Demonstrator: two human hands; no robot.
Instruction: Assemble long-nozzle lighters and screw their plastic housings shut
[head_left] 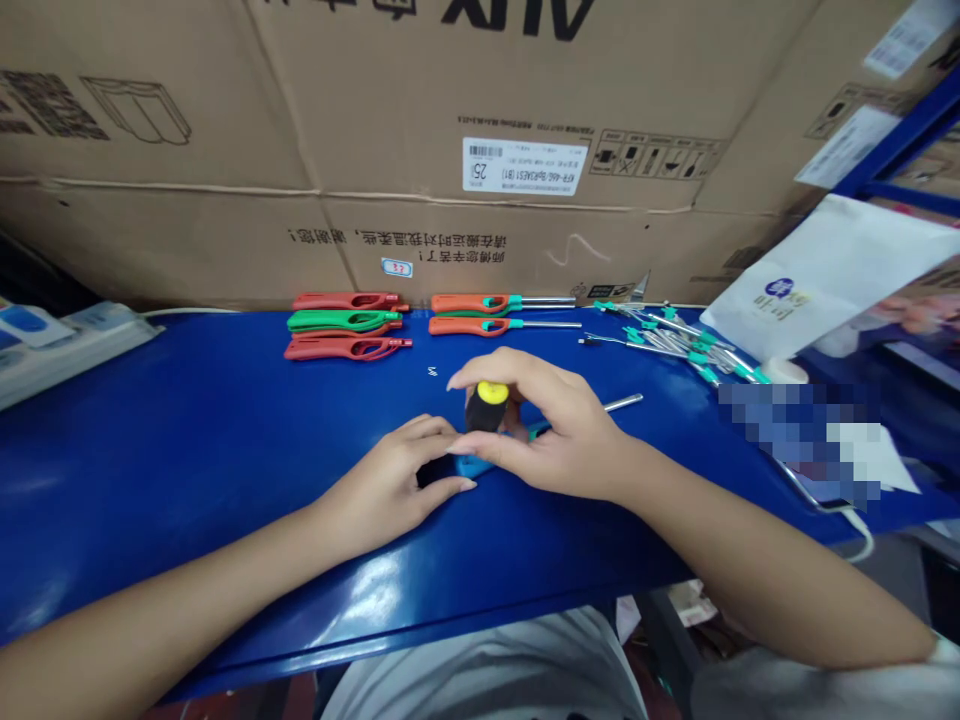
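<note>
The right hand (551, 435) is closed around a stubby black-handled screwdriver with a yellow cap (491, 398), held upright with its tip hidden behind the fingers. Under it, on the glossy blue metal bench (187, 430), lies a blue plastic long-nosed lighter (480, 466); its thin metal tube pokes out to the right past the wrist. The left hand (394, 488) pinches the lighter's near end, fingers curled down on it. Well behind the hands lie red and green plastic lighter shells (345, 322), two orange lighters with metal tubes (495, 312) and a loose heap of teal-tipped metal tubes (679, 338). Large brown cardboard boxes (375, 150) wall off the back, a white paper bag (825, 270) leaning at right
</note>
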